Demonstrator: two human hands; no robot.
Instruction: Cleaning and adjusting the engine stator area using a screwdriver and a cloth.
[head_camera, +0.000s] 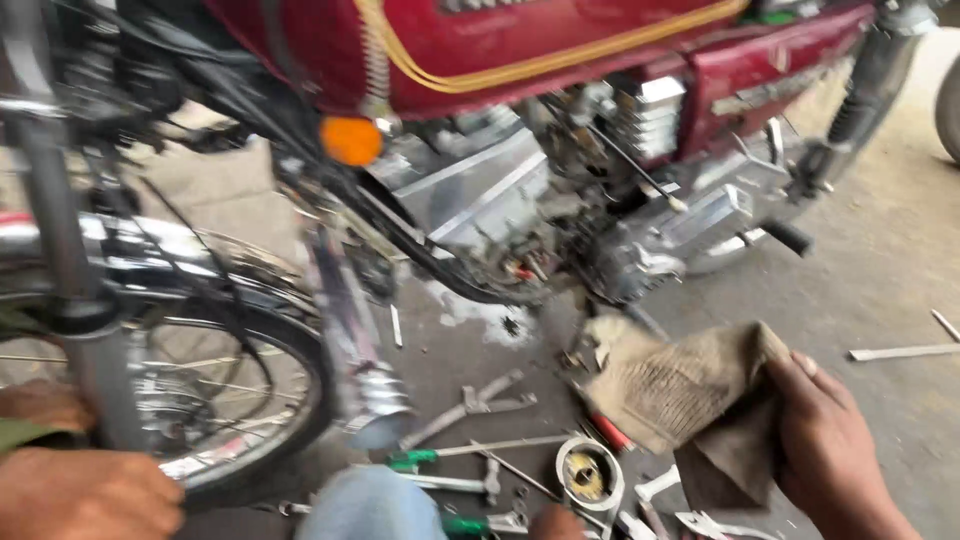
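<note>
Workshop floor (880, 270): rag (690, 395) in right hand (830, 450)

Concrete floor (880, 260): wrenches (470, 405), green-handled screwdrivers (440, 456) and a white round part (588, 472) lie left of the right hand (825, 445).
</note>
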